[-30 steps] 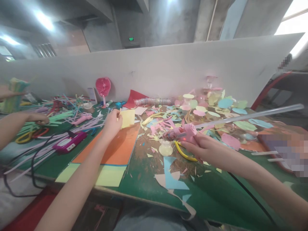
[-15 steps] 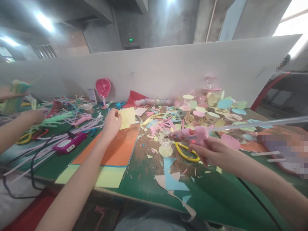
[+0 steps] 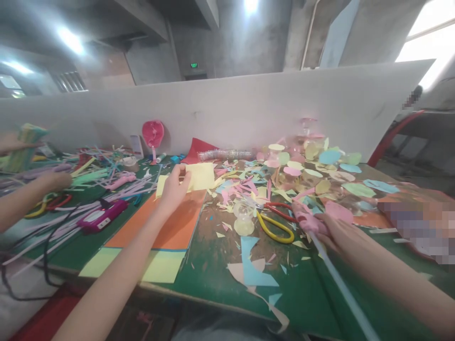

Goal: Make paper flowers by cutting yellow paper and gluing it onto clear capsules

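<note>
Yellow rectangular paper (image 3: 202,176) sits pinched between the left hand's (image 3: 176,187) thumb and fingers, likely for steadiness, at ten o'clock from the clear plastic hourglass-shaped piece (image 3: 244,209), while the right hand (image 3: 332,229) curls round a pink plastic glue gun (image 3: 310,220) at three o'clock, seemingly keeping it off the sheet.

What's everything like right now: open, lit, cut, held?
Yellow paper: held in left hand
Pink glue gun: held in right hand, clear stick poking out
Scissors: lying down, handles spread apart
Clear-and-yellow piece: standing upright
Orange sheet: lying flat, partly covered
Blue paper: cut, lying loose
Green sign: lit
Ceiling light: on
</note>
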A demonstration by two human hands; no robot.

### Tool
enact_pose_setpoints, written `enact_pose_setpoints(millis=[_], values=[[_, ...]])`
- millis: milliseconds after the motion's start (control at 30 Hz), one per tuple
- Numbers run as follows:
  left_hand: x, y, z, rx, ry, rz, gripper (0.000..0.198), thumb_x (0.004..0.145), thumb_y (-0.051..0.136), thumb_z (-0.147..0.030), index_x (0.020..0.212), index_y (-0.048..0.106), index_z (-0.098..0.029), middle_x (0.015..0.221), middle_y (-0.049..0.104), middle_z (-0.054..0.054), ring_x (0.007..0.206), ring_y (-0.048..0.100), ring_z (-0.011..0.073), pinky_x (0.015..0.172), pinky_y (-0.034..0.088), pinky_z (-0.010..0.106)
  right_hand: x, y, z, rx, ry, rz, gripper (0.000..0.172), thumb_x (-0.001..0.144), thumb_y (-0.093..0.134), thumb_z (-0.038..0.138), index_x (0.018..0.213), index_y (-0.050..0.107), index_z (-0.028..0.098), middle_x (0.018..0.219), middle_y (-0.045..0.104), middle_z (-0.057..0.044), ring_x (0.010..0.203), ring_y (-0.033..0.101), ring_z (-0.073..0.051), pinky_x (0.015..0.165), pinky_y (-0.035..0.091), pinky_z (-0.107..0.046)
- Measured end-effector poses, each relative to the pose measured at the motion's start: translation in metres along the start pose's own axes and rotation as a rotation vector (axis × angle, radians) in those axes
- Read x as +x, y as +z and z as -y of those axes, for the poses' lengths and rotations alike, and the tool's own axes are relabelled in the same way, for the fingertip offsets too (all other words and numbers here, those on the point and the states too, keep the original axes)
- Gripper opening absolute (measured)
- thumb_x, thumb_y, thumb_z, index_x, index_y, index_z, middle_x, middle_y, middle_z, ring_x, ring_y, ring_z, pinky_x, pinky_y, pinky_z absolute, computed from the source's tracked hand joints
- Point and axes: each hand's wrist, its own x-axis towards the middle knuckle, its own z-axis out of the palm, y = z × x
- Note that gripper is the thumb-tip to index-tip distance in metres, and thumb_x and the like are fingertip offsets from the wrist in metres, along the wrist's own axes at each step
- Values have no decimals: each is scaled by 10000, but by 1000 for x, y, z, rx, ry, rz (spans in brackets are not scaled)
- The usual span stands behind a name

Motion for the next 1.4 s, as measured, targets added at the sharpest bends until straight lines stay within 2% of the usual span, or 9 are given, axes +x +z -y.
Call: enact_pose_setpoints(millis=[167,333,433,533,700,767,867,1100,1400], values=[[-4,4,-6,-11,30,40,149,873,501,-370,898,503,-223,838,586,-6,735,569,149,682,425,252,-11,20,-9,-258,-190,68,332,992,311,319,1066,609,193,990,673,-148,898,639,-312,732,526,-447],[-1,6,-22,-129,43,48,187,879,511,-388,952,526,-216,918,618,17,838,592,166,778,444,271,6,-12,5,-422,-261,-18,270,963,427,338,1092,634,222,1031,638,-183,984,580,-371,804,483,-501],[3,8,-41,-193,66,70,198,884,522,-380,989,548,-214,965,641,30,879,599,170,807,444,275,31,-33,29,-310,-278,-136,338,986,362,320,1231,555,189,1162,598,-186,1076,541,-368,840,476,-497],[3,12,-64,-242,79,71,182,874,542,-366,959,554,-205,897,627,21,819,591,160,779,444,271,58,-44,63,-119,-271,-196,347,1005,333,369,1191,565,189,1166,614,-165,1093,540,-338,859,470,-483],[-19,12,-107,-274,79,111,137,890,532,-353,930,548,-223,841,588,2,761,563,143,696,437,248,88,-49,112,493,107,87,470,952,344,622,1106,560,234,1026,659,-75,832,619,-213,641,472,-302],[-31,11,-122,-270,62,138,134,892,537,-365,879,525,-232,804,555,-7,715,533,137,644,428,240,92,-47,119,611,159,167,474,943,323,645,925,551,229,862,622,-30,705,564,-173,584,416,-276],[-43,9,-135,-273,6,182,194,899,517,-399,794,480,-240,694,453,-27,591,448,127,522,370,239,93,-39,118,666,147,211,436,952,346,582,699,382,229,647,419,42,564,390,-126,530,319,-259],[-48,16,-119,-230,-110,363,367,919,447,-424,617,390,-224,582,407,-26,559,432,149,539,350,271,90,-25,108,620,225,249,450,953,321,564,652,272,232,594,262,57,530,270,-118,494,236,-259],[-65,25,-92,-89,-168,438,325,878,442,-440,641,391,-223,617,361,-26,585,374,157,527,272,265,87,-17,108,491,196,361,468,968,285,539,623,334,227,559,359,36,488,327,-124,469,235,-264]])
